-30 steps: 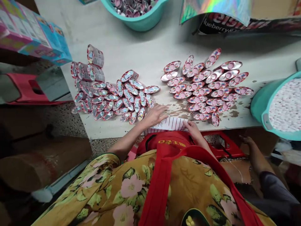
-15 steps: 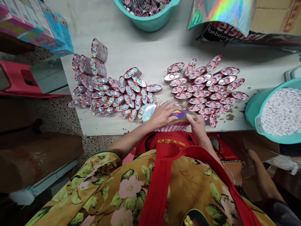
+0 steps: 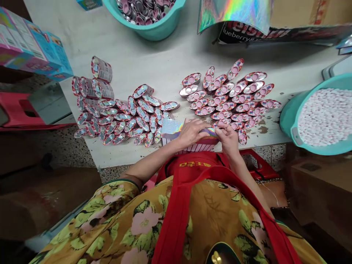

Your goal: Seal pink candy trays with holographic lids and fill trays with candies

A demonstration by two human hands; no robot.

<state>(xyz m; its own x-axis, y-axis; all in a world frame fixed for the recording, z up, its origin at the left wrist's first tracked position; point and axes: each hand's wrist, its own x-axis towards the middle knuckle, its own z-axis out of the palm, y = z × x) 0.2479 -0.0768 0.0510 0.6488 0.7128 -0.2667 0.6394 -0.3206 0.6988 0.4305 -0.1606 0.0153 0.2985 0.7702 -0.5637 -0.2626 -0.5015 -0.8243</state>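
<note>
In front of my apron, at the table's near edge, lies a shiny holographic box (image 3: 172, 129) with a pink-striped side. My left hand (image 3: 191, 132) rests across its top, thumb and fingers bent over the panel. At the box's right end my right hand (image 3: 227, 137) pinches the panel's edge between thumb and fingers. Both hands cover much of the box. Several oval tins with silvery tops (image 3: 143, 113) stand close to the left. Several red-and-white oval tins with pink round centres (image 3: 225, 106) are grouped beyond my right hand.
A teal tub of small metal lids (image 3: 154, 33) stands at the back. Another teal tub (image 3: 288, 121) at right holds small white wrapped pieces. Colourful boxes (image 3: 35, 47) are at the left, a holographic sheet (image 3: 236, 16) and a cardboard box (image 3: 291, 14) at the back right.
The camera view has shifted. More of the box's silvery left flap shows beside my left hand. My right hand has turned, its fingers now bent over the box's edge.
</note>
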